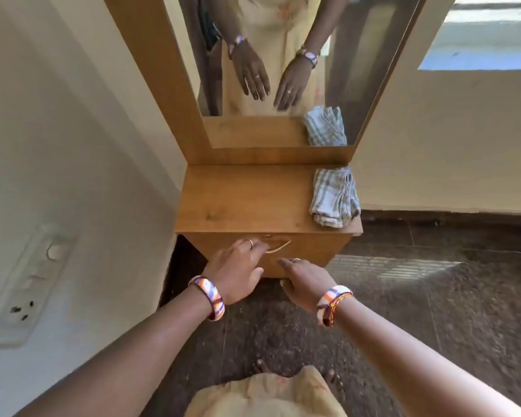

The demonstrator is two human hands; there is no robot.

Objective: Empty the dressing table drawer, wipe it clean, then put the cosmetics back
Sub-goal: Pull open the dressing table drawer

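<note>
A wooden dressing table [247, 200] stands against the wall, its drawer front [313, 248] closed under the top. A curved metal handle [280, 245] sits on the drawer front. My left hand [238, 266] reaches to the handle's left end, fingertips at it, fingers loosely apart. Just below and right of the handle, my right hand [307, 279] hovers with fingers stretched out, holding nothing. A folded checked cloth [334, 197] lies on the table top's right side. No cosmetics are visible.
A tall mirror [271, 70] rises behind the table top and reflects my hands and the cloth. A switch and socket panel [24, 284] is on the left wall. Dark speckled floor [433, 296] stretches to the right, with a window [487, 40] above.
</note>
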